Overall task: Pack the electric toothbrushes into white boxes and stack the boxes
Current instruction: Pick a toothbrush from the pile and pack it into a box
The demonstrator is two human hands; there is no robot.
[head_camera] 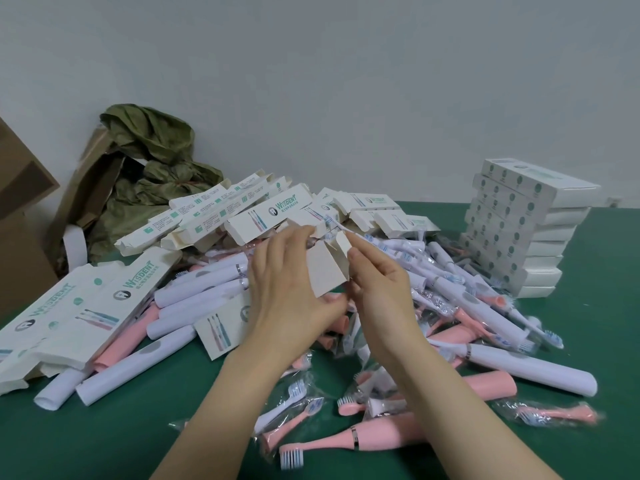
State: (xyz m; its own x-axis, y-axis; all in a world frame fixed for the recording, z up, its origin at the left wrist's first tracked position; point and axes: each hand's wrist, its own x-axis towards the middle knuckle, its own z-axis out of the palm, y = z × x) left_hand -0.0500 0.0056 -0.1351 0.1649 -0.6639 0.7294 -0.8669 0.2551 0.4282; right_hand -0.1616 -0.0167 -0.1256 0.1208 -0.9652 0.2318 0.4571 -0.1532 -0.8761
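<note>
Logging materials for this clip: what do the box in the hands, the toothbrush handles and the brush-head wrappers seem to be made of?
Box: thin matte white cardboard; its flaps fold on creases, and the inside is plain off-white.
Handles: probably smooth plastic, pink or white, with a soft sheen and a metallic-looking ring.
Wrappers: clear thin plastic film; it crinkles and glints.

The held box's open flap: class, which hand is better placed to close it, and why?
Right, probably: the right hand pinches the flap, while the left hand grips the box and steadies it.
</note>
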